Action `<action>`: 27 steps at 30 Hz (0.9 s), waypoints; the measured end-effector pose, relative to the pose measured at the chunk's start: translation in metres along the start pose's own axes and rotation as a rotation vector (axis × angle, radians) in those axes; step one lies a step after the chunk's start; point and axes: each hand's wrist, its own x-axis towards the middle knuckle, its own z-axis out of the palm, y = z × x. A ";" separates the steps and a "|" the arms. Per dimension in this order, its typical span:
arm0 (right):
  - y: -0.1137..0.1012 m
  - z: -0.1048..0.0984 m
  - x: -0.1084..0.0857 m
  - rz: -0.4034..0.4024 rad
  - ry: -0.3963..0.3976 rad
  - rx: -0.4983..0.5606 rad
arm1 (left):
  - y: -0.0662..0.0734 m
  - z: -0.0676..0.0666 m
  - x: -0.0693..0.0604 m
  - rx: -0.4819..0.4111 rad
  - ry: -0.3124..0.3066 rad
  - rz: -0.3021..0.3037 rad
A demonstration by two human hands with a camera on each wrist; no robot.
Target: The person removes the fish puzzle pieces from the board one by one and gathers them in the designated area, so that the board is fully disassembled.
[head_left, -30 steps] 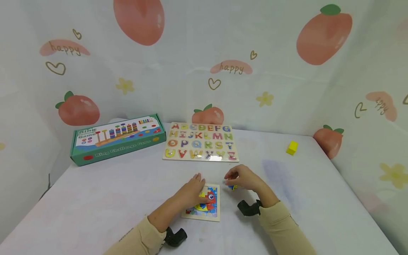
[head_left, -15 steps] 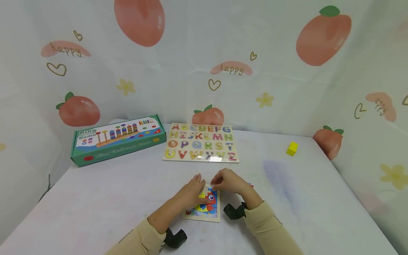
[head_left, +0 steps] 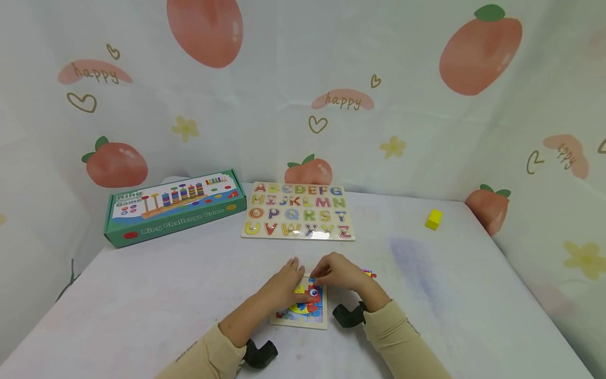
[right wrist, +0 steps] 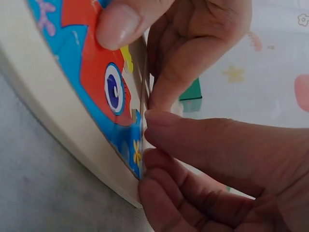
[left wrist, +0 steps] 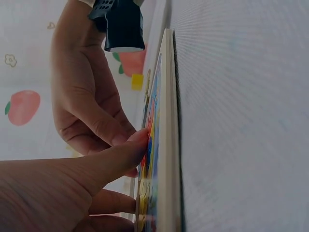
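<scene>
A framed fish jigsaw puzzle lies flat near the table's front. My left hand rests on its left side, with the thumb pressing the red area by the fish's eye and the fingers reaching past the far edge. At the top right corner, my right hand pinches a small blue puzzle piece, mostly hidden by the fingertips. Up close in the right wrist view, the thumb and fingers of that hand meet at the frame's far edge. Bare wood shows beside the fish's head.
A loose colourful puzzle piece lies behind my right wrist. Farther back are a wooden alphabet board and a green Ring Challenge Game box to its left. A yellow block sits at the back right.
My right hand has moved left from the table beside the puzzle to its top right corner, bringing a blue piece. The left hand has stayed in place.
</scene>
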 end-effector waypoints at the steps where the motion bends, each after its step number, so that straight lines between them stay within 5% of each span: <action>1: 0.000 -0.001 0.000 0.001 0.004 -0.003 | 0.000 0.000 0.000 0.000 0.000 -0.002; 17: -0.002 -0.004 -0.003 -0.026 -0.045 0.016 | -0.001 -0.003 -0.001 -0.029 0.000 -0.007; 27: -0.003 0.003 -0.001 0.013 -0.006 0.003 | -0.002 0.000 0.002 -0.020 -0.009 0.000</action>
